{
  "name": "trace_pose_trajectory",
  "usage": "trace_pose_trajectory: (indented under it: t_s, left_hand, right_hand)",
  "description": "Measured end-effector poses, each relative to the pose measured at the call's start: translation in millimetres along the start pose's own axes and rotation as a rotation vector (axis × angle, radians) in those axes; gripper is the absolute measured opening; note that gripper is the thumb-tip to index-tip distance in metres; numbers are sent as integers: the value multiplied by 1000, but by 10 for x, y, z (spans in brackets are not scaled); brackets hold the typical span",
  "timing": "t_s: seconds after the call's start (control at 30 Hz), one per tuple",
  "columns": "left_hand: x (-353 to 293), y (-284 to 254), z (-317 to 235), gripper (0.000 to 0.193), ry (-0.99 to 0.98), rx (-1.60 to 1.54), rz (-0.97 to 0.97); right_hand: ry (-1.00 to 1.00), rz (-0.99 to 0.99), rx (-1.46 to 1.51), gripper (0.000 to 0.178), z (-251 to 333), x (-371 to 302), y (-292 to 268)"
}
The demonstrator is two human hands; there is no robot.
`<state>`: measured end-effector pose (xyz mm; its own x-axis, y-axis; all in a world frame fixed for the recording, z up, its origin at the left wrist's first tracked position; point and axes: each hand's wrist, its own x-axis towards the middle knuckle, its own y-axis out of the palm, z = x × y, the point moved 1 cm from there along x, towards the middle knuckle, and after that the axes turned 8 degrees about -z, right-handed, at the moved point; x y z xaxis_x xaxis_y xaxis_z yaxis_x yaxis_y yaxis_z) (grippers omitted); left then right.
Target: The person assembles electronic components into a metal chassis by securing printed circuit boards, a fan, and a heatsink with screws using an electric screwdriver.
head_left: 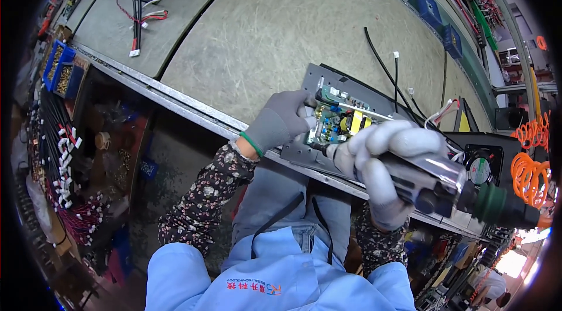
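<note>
Scuffed grey-green worktop [252, 36] out here, two boxy blue bins [429, 9] along its far right side, and towards the near edge sits one component-packed circuit board [335, 122] on one dark, flat, hole-punched metal panel [297, 153]! Grey fabric gloves both sides — the right hand [389, 156] clamps its fingers round one shiny, rounded power driver [442, 175], while the left hand [278, 120] bunches its fingers at the board's left edge — pinching or merely touching, I can't tell.
</note>
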<state>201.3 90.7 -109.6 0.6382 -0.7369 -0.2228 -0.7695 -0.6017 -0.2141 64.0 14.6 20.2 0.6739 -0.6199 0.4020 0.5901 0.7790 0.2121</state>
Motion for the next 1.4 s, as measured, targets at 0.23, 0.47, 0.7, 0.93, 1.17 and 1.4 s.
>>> trace_pose_trajectory:
  t_s: [0.23,0.47,0.7,0.93,1.17,1.4]
  left_hand:
    - [-6,-5,-24,29,-3,0,29]
    - [-30,-8,-9,31,37,33,-13]
    - [-32,-18,57,36,111,-44,-51]
    - [-345,221,-418,50,626,337,-459]
    - [-226,518,-402,87,745,802,-130]
    - [-210,524,-376,88,778,870,-161]
  right_hand:
    - [161,-7,-19,31,-40,27,3]
    - [158,17,-192,24,-224,-1,13]
    - [-15,-48,-170,34,391,17,-272]
    - [23,-184,-485,28,357,-165,-668]
    - [-49,18,-573,31,182,-193,-678]
    - [52,-102,-415,18,98,-159,-671]
